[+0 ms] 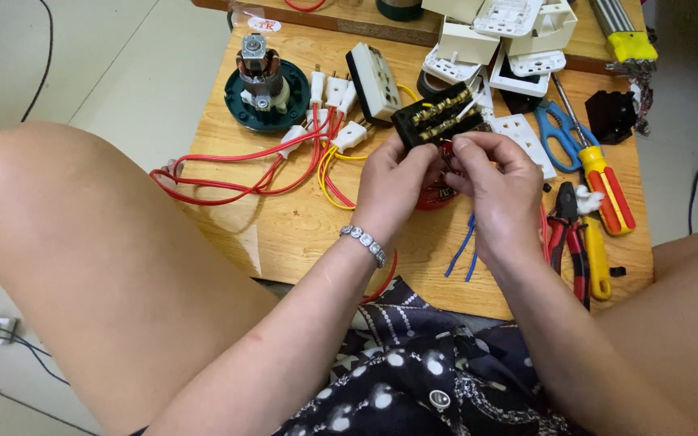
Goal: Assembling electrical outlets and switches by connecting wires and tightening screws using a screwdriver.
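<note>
While held up over the wooden table [284,234] betw both hands, black switch block [436,118] w/ brass terminals looks light, rigid plastic, prob best gripped by its flat sides, away from small contacts & thin wires that could bend or pull loose. Left hand [393,184] curled shut round block's lower edge, wrist bent up, bracelet [365,243] on forearm; right hand [496,190] pinched closed, thumb & forefinger at block's underside, on what can't tell; red wires [228,173], pliers [569,234] & screwdriver [603,182] lying nearby
</note>
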